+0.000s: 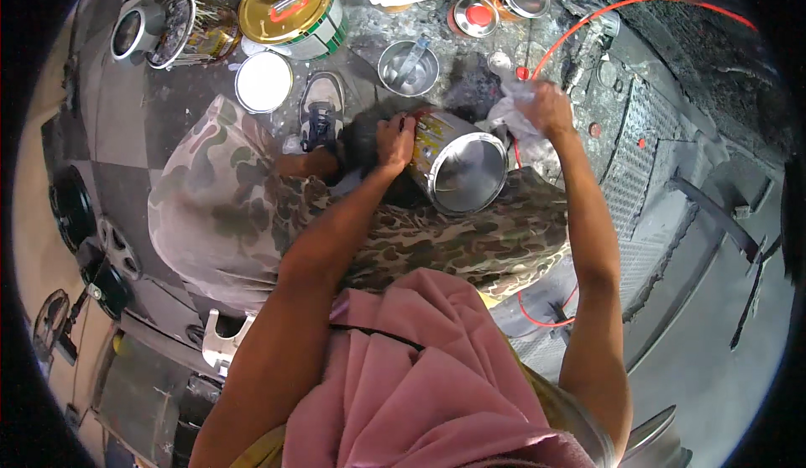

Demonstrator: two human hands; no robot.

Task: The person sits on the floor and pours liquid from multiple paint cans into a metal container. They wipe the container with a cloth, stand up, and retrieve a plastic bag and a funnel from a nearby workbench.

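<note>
Apparently I'm at a wiping step: my left grip [395, 142] is curled in hold of the tilted metal tin [462, 164] before my camouflage trousers [470, 245], my right grip [550, 109] bunched round a crumpled white cloth [510, 114] — just beside the tin, left of the perforated plate's edge [619, 166]. Next calls, I'd judge, for cloth against a steadied tin.

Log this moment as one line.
left hand: on tilted metal can | right hand: holding white rag | nearby: red hose, metal bowl
</note>
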